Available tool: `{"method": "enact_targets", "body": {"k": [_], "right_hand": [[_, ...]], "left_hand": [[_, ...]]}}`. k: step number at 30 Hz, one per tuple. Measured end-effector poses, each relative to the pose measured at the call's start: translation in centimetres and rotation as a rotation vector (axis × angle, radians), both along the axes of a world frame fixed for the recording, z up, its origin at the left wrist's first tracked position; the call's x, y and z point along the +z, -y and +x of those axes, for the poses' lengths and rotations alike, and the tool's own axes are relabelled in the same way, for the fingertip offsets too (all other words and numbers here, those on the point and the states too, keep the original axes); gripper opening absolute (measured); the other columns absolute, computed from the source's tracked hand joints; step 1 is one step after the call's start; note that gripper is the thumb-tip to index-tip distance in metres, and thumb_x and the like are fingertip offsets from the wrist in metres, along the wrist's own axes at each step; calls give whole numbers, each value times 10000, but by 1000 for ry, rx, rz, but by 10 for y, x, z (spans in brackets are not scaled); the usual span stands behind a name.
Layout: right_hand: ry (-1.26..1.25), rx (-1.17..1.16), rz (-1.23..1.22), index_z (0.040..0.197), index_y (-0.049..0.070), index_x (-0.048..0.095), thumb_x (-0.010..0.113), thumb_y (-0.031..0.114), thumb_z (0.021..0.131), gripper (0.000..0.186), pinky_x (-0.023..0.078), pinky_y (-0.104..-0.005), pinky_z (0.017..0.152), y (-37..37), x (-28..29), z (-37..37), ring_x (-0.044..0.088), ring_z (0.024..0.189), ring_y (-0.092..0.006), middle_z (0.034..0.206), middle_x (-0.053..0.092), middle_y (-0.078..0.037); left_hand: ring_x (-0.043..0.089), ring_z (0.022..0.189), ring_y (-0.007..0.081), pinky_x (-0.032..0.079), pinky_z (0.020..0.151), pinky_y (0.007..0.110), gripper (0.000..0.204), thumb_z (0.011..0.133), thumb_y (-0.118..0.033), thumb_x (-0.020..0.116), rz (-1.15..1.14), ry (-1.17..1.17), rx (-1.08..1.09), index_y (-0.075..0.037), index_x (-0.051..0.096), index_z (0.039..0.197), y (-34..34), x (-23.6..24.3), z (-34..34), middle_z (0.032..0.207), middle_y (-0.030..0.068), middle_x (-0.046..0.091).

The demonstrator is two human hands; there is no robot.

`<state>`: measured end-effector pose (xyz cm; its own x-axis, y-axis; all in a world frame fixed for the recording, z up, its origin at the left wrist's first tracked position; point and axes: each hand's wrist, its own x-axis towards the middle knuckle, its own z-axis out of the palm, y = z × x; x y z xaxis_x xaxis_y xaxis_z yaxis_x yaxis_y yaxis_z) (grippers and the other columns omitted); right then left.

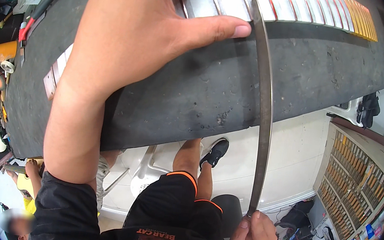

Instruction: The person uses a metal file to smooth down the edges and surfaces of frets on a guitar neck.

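Note:
A guitar neck (pixel 306 8) lies along the far part of the dark bench, its fretboard covered in white tape between the metal frets. Toward its right end the surface shows yellow. My left hand (pixel 121 30) grips the neck from the left, thumb stretched along the near edge; its other fingers are cut off by the top of the picture. In my right hand (pixel 254 235), low and near my body, is the handle end of a long, slim metal file (pixel 264 124). The file reaches away over the bench edge, its tip at the neck beside my left thumb.
The dark bench mat (pixel 195 96) ends at a near edge above a pale tiled floor. A red and black tool (pixel 45 8) lies at left. A rack of many wooden-handled tools (pixel 354 183) stands at right. Another person (pixel 30 186) sits at lower left beside a white chair (pixel 143 181).

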<state>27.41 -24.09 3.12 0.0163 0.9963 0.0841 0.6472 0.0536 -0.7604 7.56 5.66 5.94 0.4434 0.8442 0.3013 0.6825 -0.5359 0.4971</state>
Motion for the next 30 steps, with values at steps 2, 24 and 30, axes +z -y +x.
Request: {"method": "enact_targets", "body": {"k": [2, 24, 30], "right_hand": [[16, -7, -20, 1292, -31, 559, 546, -41, 782, 510, 473, -304, 523, 5, 4, -1, 571, 535, -227, 650, 604, -125], [-117, -24, 103, 1223, -73, 620, 608, -133, 708, 519, 499, -245, 509, -109, 3, -24, 582, 513, -163, 697, 633, -115], [-194, -85, 98, 1208, -81, 633, 604, -116, 755, 455, 471, -225, 503, -147, 6, -26, 567, 506, -144, 696, 646, -141]], "left_hand": [[641, 734, 190, 482, 622, 282, 602, 677, -341, 904, 8, -13, -17, 97, 699, 1036, 0, 1, -1, 848, 156, 694], [630, 676, 177, 478, 581, 264, 594, 676, -311, 910, -119, -46, 14, 102, 695, 1043, -2, 13, 3, 859, 158, 691], [654, 709, 191, 504, 610, 277, 577, 679, -307, 907, -8, 13, -19, 97, 699, 1034, -4, -1, -3, 867, 165, 697]]}}
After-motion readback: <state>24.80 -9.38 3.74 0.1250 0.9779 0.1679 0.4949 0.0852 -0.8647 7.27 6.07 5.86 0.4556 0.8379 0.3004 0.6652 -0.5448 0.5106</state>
